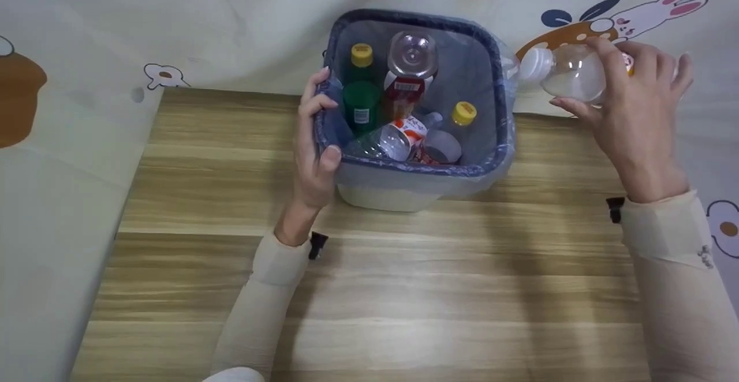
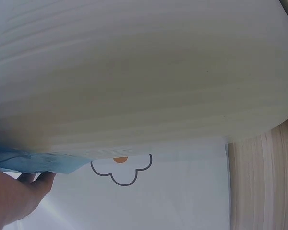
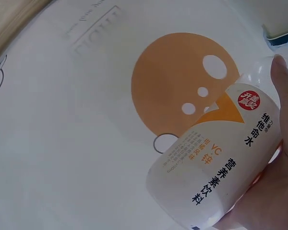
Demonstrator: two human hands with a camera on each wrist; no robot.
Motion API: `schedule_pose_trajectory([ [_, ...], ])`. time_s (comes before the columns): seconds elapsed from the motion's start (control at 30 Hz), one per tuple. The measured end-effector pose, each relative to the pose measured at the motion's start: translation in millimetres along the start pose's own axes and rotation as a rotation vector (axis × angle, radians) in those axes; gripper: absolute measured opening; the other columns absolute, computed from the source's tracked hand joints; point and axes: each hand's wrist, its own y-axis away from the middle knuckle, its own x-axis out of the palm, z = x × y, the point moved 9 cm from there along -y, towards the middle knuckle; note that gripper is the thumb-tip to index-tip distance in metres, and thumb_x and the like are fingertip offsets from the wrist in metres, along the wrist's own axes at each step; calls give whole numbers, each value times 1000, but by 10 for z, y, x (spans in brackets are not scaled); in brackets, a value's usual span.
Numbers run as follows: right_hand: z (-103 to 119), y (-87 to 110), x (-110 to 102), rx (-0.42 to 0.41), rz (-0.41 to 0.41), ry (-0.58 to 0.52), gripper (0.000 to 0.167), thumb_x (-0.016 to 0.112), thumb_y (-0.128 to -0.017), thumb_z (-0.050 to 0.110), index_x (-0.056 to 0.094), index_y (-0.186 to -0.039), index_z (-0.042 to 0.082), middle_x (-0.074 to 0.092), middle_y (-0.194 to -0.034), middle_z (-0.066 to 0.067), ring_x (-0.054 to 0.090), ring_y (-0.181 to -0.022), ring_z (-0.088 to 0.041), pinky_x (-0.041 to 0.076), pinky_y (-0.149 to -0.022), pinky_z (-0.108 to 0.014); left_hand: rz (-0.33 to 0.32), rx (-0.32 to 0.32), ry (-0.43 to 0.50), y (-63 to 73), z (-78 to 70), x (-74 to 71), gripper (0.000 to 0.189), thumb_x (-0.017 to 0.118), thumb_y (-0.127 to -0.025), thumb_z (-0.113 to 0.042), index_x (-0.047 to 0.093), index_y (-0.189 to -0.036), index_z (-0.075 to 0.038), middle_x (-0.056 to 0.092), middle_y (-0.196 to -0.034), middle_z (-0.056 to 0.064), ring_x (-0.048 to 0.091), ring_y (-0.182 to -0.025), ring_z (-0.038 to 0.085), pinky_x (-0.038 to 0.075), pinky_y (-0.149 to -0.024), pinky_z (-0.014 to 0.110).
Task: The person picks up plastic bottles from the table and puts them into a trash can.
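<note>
A pale bin (image 1: pixel 385 199) lined with a bluish plastic bag stands at the table's far edge, its rim (image 1: pixel 503 111) dark blue. My left hand (image 1: pixel 312 168) grips the rim's left side; the left wrist view shows the hand (image 2: pixel 19 196) beside the bin's wall (image 2: pixel 158 81). To the right of the bin, my right hand (image 1: pixel 641 111) holds a clear plastic drink bottle (image 1: pixel 577 76) sideways, white cap towards the bin. Its white and orange label (image 3: pixel 221 148) shows in the right wrist view. Inside the bin are a green bottle (image 1: pixel 362 105), a red-labelled bottle (image 1: pixel 410 59) and others.
Beneath the bin is a wood-grain table (image 1: pixel 392 301). Behind it and at the sides hangs a pale cloth (image 1: pixel 260 24) printed with rabbits, flowers and brown shapes. A yellow cap (image 1: pixel 464 113) shows low in the bin on the right.
</note>
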Motion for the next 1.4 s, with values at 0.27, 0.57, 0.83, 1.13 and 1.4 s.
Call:
schedule_pose_trajectory([
  [0.27, 158, -98, -109, -45, 0, 6, 81, 85, -75, 42, 48, -143, 16, 48, -134, -27, 41, -123, -47, 9, -111, -64, -4, -3, 21, -2, 16, 10, 73, 45, -90, -71, 44, -121, -5, 33, -153, 19, 32, -140, 33, 36, -109, 52],
  [0.57, 349, -132, -196, -112, -8, -11, 81, 82, -76, 43, 48, -144, 17, 48, -132, -28, 40, -124, -47, 8, -111, -65, 5, 5, 23, 11, 23, 39, 73, 43, -91, -71, 43, -122, -5, 32, -153, 20, 31, -141, 33, 35, -110, 52],
  [0.83, 478, -147, -236, -131, 26, -12, 81, 85, -76, 37, 47, -144, 19, 47, -133, -28, 40, -124, -48, 4, -112, -66, -4, 8, 35, 9, 20, 48, 73, 45, -90, -70, 43, -122, -4, 32, -153, 20, 32, -140, 34, 37, -108, 51],
  [1.13, 718, -212, -327, -164, 64, -22, 80, 85, -76, 37, 50, -143, 13, 49, -132, -30, 40, -122, -52, 0, -113, -67, -4, 5, 42, 11, 41, 68, 73, 46, -90, -71, 43, -122, -5, 31, -153, 21, 30, -142, 34, 35, -110, 53],
  [1.4, 998, -284, -355, -256, 93, -38, 81, 82, -75, 45, 51, -143, 16, 52, -130, -28, 43, -118, -50, -2, -114, -65, -5, 9, 33, 3, 37, 63, 72, 46, -91, -70, 43, -122, -5, 30, -154, 20, 30, -142, 33, 34, -111, 52],
])
